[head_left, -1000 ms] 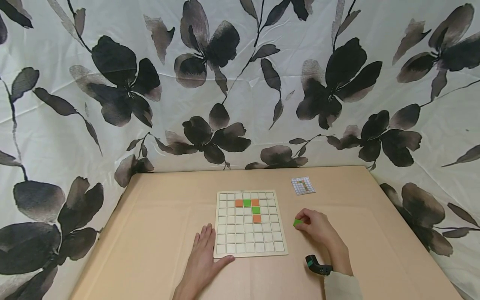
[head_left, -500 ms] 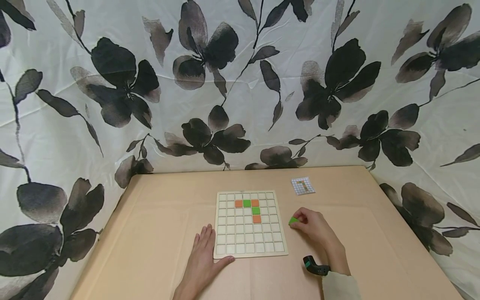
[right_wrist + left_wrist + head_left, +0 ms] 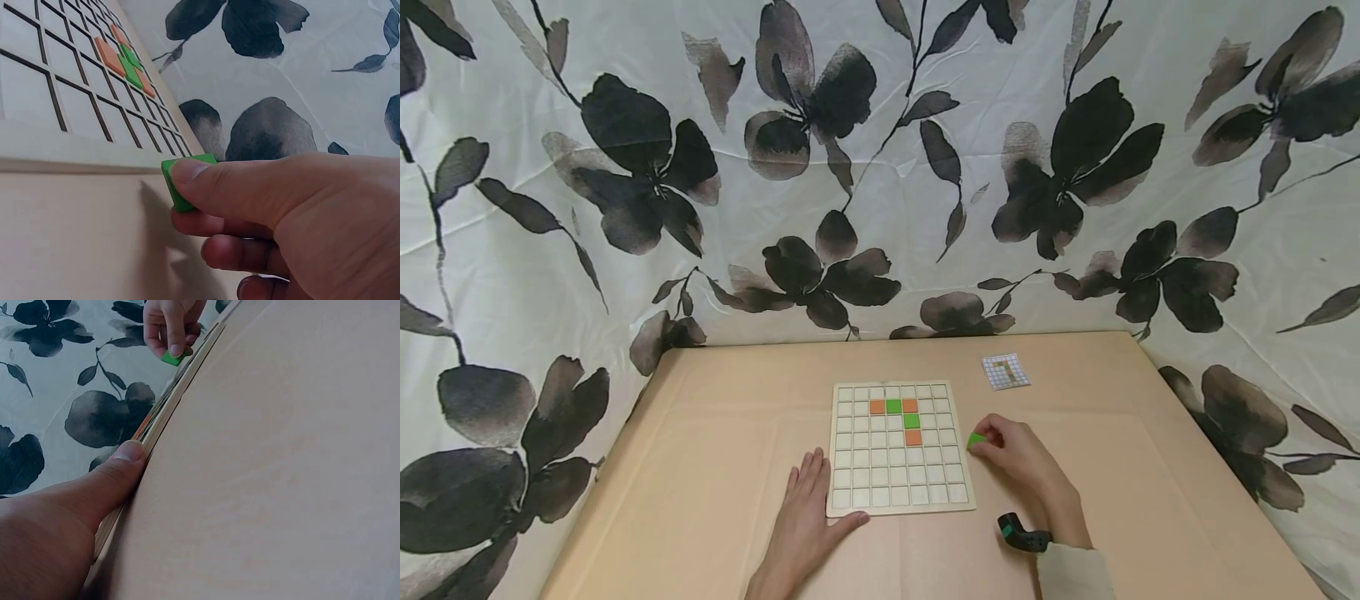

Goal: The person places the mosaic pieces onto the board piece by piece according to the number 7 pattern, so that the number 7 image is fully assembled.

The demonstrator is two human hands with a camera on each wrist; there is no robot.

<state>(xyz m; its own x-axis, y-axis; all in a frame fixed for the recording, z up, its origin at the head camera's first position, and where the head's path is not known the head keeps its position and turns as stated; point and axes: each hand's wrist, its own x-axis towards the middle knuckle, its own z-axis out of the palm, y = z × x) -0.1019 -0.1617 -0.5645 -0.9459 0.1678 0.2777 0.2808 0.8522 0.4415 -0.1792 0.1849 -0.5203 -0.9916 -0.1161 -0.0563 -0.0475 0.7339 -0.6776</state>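
Between thumb and fingers, my right hand (image 3: pixel 1018 454) pinches a small green square tile (image 3: pixel 177 199), held just off the right edge of the grid board (image 3: pixel 880 496). Flat beside the board's left edge lies my left hand (image 3: pixel 808 517), its fingers straight and its thumb over the near left corner; in the left wrist view the thumb (image 3: pixel 128 453) rests on the rim. Near the top of the board several tiles sit in its cells: an orange tile (image 3: pixel 877 407), a green tile (image 3: pixel 893 406) and others to the right, running down to a lower orange tile (image 3: pixel 913 437).
A small card (image 3: pixel 1006 372) printed with a coloured grid pattern lies behind the right hand, near the table's back edge. The wooden table (image 3: pixel 715 417) meets a floral cloth (image 3: pixel 940 275) behind and at both sides. A black wrist device (image 3: pixel 1024 533) sits at the right wrist.
My right hand has moved left with the green tile, from well right of the board to its right edge. The left hand and the board have stayed in place.
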